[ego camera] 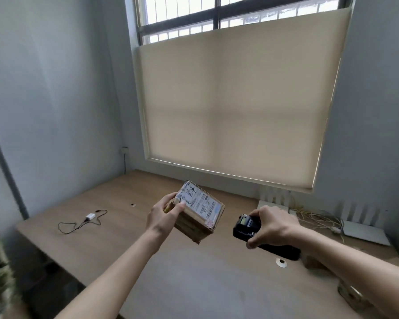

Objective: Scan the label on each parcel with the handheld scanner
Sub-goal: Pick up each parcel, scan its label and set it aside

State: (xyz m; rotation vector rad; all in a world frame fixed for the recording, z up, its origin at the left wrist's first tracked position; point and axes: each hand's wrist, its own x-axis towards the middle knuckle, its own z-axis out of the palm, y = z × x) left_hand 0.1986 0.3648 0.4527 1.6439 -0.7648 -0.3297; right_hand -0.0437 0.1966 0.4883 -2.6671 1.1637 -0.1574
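My left hand [165, 214] grips a small brown cardboard parcel [195, 223] above the wooden desk, tilted so its white shipping label [199, 201] with barcodes faces up and toward me. To its right, my right hand [268, 225] holds a black handheld scanner [243, 227] with a small screen, its head turned toward the parcel. A gap of about a hand's width separates scanner and parcel. Part of another brown parcel [312, 261] shows behind my right forearm.
The wooden desk [194, 272] stands under a window with a beige blind. A black cable with a white adapter [88, 218] lies at the left. White routers and tangled cables [320, 221] sit at the back right. A cable hole [281, 262] is near the scanner.
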